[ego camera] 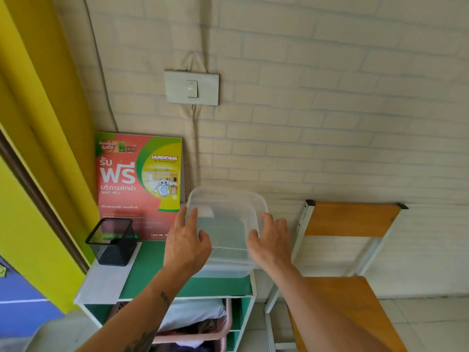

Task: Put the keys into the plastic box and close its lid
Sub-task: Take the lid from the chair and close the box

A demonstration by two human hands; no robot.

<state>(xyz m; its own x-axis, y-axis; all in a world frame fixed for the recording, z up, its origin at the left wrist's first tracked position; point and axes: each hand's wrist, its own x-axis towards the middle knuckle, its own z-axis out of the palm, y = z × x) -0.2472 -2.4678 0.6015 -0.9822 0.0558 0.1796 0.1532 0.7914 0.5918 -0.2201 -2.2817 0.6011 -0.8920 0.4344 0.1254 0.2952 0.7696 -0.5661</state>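
A translucent plastic box stands on the green top of a small shelf unit. Its clear lid is tilted up over the box, facing me. My left hand grips the lid's left edge, thumb on its face. On the right edge, my right hand holds the lid the same way. No keys are visible; I cannot tell through the lid and the box walls whether anything lies inside.
A black mesh pen holder sits at the shelf's left, a laundry poster leans on the brick wall behind. A wooden chair stands just right. Pink baskets fill the shelf below. A light switch is above.
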